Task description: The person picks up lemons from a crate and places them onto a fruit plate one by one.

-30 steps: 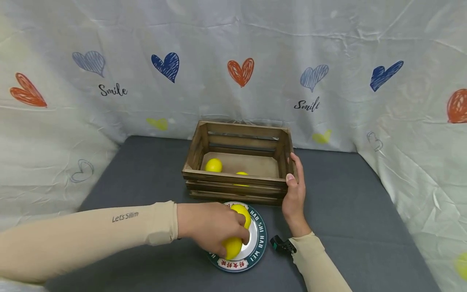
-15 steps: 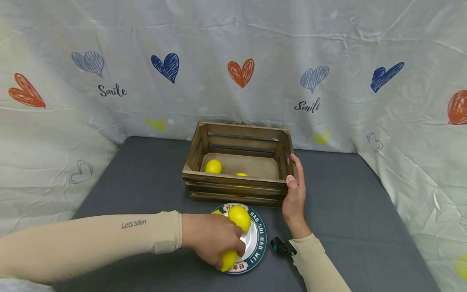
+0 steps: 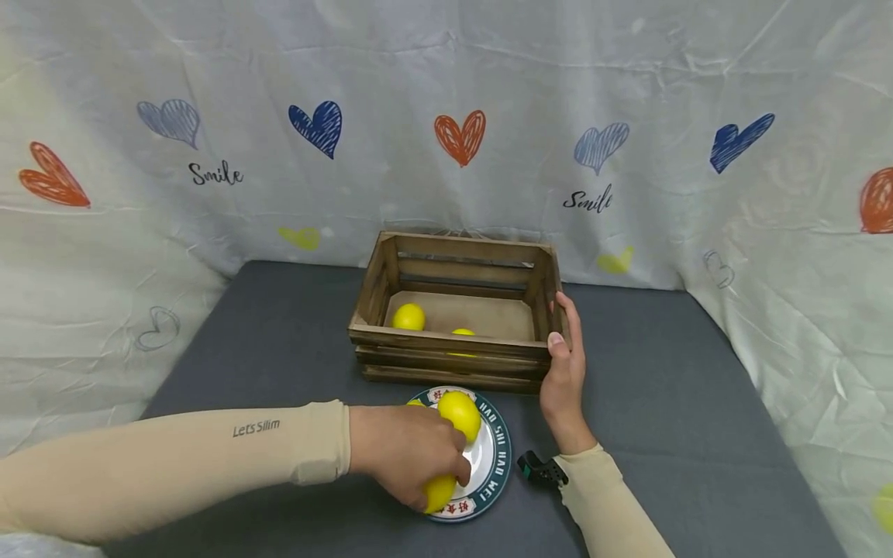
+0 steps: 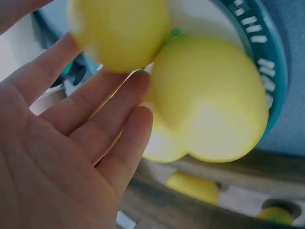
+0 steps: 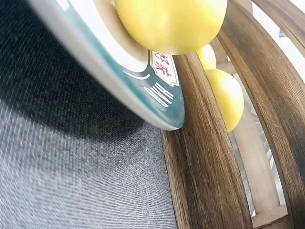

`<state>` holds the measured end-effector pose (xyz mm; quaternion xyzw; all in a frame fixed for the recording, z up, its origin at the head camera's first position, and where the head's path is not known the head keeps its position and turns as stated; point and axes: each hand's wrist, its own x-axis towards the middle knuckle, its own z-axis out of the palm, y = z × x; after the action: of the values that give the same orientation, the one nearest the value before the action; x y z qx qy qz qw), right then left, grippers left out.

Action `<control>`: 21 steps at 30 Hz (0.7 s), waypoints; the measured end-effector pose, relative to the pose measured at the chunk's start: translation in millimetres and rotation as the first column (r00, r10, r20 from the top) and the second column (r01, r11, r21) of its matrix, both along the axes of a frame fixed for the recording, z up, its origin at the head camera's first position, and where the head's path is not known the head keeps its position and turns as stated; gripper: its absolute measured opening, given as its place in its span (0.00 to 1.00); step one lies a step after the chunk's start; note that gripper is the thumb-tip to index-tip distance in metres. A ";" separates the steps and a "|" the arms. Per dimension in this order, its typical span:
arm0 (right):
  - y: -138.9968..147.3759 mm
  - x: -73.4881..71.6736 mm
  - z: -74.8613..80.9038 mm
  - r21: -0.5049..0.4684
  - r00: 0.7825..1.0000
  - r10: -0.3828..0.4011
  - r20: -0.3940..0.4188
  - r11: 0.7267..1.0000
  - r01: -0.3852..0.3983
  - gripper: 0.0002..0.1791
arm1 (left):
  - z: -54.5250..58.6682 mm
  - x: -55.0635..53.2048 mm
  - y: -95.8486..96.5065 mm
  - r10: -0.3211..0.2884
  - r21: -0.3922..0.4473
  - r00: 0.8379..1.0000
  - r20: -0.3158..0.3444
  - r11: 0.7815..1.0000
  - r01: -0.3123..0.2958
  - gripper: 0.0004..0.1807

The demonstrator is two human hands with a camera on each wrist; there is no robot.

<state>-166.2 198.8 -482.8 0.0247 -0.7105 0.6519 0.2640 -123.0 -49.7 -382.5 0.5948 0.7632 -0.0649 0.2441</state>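
My left hand (image 3: 412, 453) reaches over a green-rimmed white plate (image 3: 499, 465) and pinches a yellow lemon (image 3: 439, 493) at its near side. In the left wrist view, that lemon (image 4: 119, 33) sits against my fingertips. Another lemon (image 3: 459, 415) lies farther back on the plate; a third lemon (image 3: 415, 403) is mostly covered by the hand. Behind the plate stands a brown slatted wooden crate (image 3: 446, 358). My right hand (image 3: 563, 380) grips its right side, thumb at the front corner. The right wrist view does not show that hand.
Inside the crate lie two lemons, one at the left (image 3: 408, 316) and one partly hidden by the front wall (image 3: 463, 332). Dark grey cloth (image 3: 649, 403) covers the table. A white curtain (image 3: 391, 186) with printed hearts hangs behind it.
My left hand has shifted slightly toward the near edge of the plate with its lemon, uncovering more of the lemon behind. The right hand and crate stay in place.
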 end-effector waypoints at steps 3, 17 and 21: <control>2.4 -0.9 2.1 -0.010 1.000 -0.002 -0.016 1.000 0.002 0.35 | 10.7 -1.6 3.4 -0.001 0.012 1.000 -0.011 1.000 0.001 0.27; 2.9 -1.0 4.8 0.020 1.000 0.006 0.003 1.000 -0.006 0.36 | 85.2 -31.9 -1.7 0.171 0.196 0.974 0.152 0.960 -0.199 0.24; 0.6 1.0 1.9 0.016 1.000 -0.006 0.021 1.000 0.006 0.36 | 103.2 -50.7 -4.3 0.211 0.242 0.966 0.151 0.940 -0.243 0.24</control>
<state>-165.2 199.4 -481.0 0.0177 -0.7184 0.6457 0.2583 -173.7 -54.0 -279.4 0.5324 0.8120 0.1003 0.2169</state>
